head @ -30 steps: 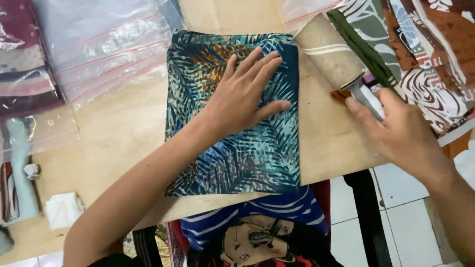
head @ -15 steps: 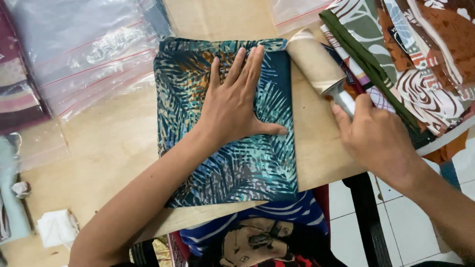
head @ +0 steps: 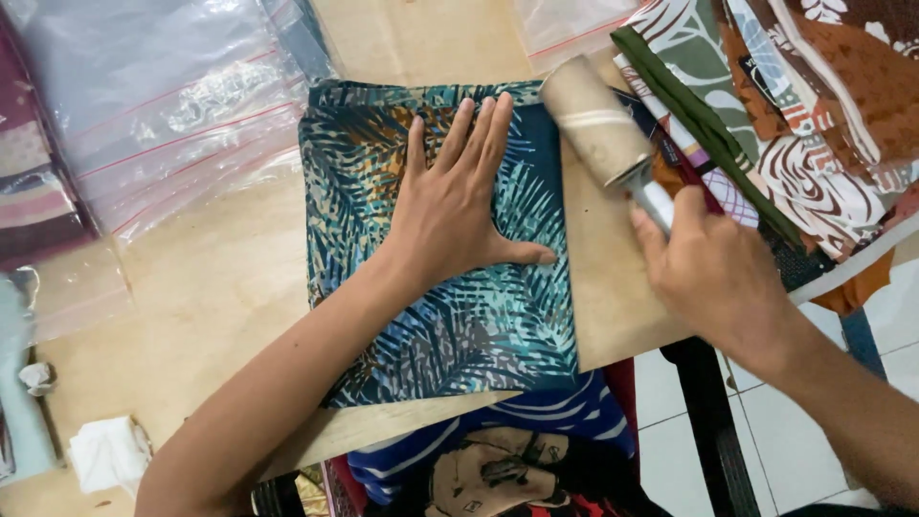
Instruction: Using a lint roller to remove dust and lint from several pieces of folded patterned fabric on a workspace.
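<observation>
The left hand [head: 459, 215] lay flat, pinning the folded cloth [head: 436, 239], while the right hand [head: 713, 273] gripped what looked like a lint roller [head: 593, 129], best rolled in slow, even strokes.

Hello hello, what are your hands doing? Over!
Left hand flat on folded teal leaf-print cloth. Right hand grips beige lint roller at cloth's edge. Nothing blocking.

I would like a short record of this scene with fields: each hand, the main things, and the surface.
Left hand: flat, fingers spread, pressing on the folded leaf-print cloth.
Right hand: grips the handle of the lint roller.
Roller position: at the cloth's upper right corner.
Surface: wooden table.
Left side: clear plastic bags.
Right side: stack of patterned fabrics.
Lower left: crumpled white tissue.
</observation>
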